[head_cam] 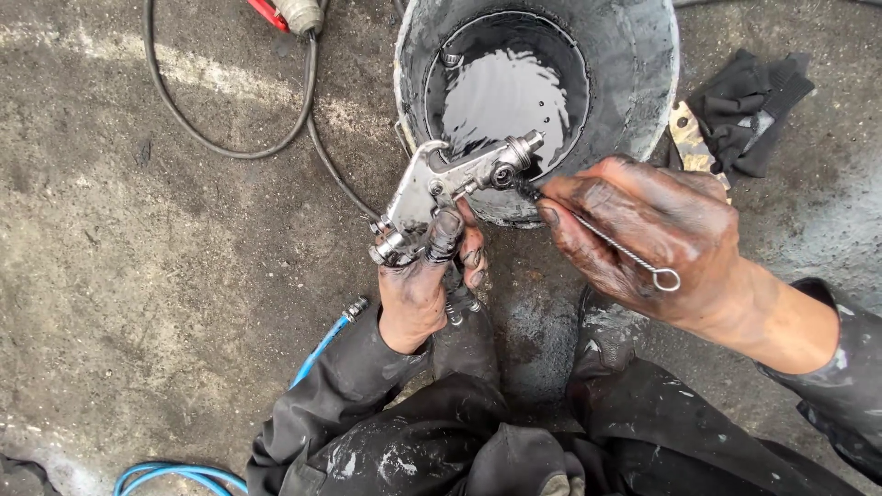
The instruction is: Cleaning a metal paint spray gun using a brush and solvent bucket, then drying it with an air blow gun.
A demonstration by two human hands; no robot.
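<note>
Fingers of the left hand point(424, 276) are closed around the grip of a metal spray gun point(450, 188), holding it just above the near rim of the dirty bucket point(643, 83) – probably so drips fall inside – while the right hand point(643, 239) pinches a thin wire brush point(625, 250) at its nozzle.

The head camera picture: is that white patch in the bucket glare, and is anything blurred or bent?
Head view: yes, the dark liquid in the round grey bucket mirrors bright sky as glare; light is soft daylight, shadows faint; the silver metal spray gun in the left hand and the thin twisted-wire brush in the right hand look sharp; the bucket rim bulges slightly, suggesting wide-lens distortion.
</note>
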